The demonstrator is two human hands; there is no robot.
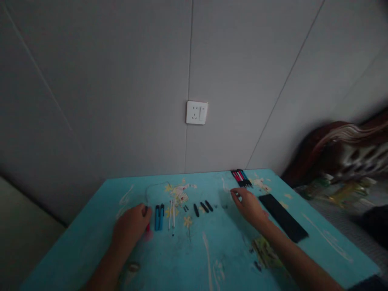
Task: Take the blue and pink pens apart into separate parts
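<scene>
My left hand [131, 224] is closed at the left of the table, its fingertips at the dark upper end of a red pen piece [148, 227]. Just right of it lie two blue pen barrels [159, 218] with black ends. Thin white refills [171, 215] lie side by side beyond them, followed by two tiny dark parts [186, 208]. Black pen caps or grips [204, 207] form a short row in the middle. My right hand [247, 205] is pinched above the table; whatever sits between its fingertips is too small to name.
A blue patterned cloth [194, 258] covers the table. Several assembled pens [241, 178] lie in a black holder at the back right. A flat black case [283, 217] is beside my right forearm, near a yellowish-green packet [266, 252]. The wall has a socket [197, 112].
</scene>
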